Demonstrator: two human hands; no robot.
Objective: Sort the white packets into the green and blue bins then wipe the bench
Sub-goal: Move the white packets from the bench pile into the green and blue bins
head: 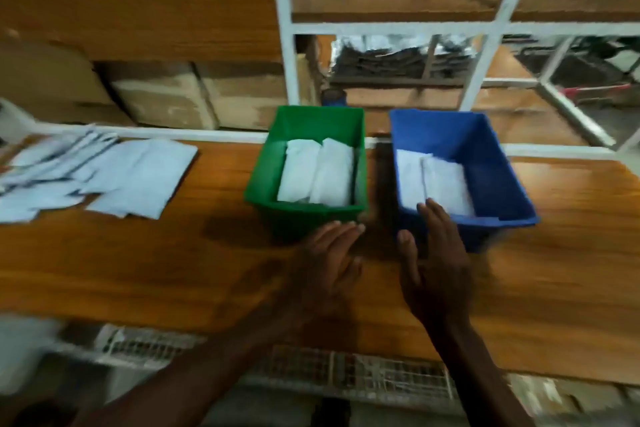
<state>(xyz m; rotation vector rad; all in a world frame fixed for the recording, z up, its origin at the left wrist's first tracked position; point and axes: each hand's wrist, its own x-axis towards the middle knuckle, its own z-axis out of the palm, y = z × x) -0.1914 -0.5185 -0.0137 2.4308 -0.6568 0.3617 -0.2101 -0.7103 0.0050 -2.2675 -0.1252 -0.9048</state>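
Note:
A green bin and a blue bin stand side by side on the wooden bench. Two white packets lie in the green bin, and white packets lie in the blue one. Several more white packets are spread in a loose pile at the left of the bench. My left hand hovers empty, fingers apart, just in front of the green bin. My right hand is open too, its fingertips over the blue bin's near rim. The picture is blurred by motion.
White metal shelving with cardboard boxes rises behind the bench. A wire mesh rack sits below the bench's front edge. Bare wood lies right of the blue bin.

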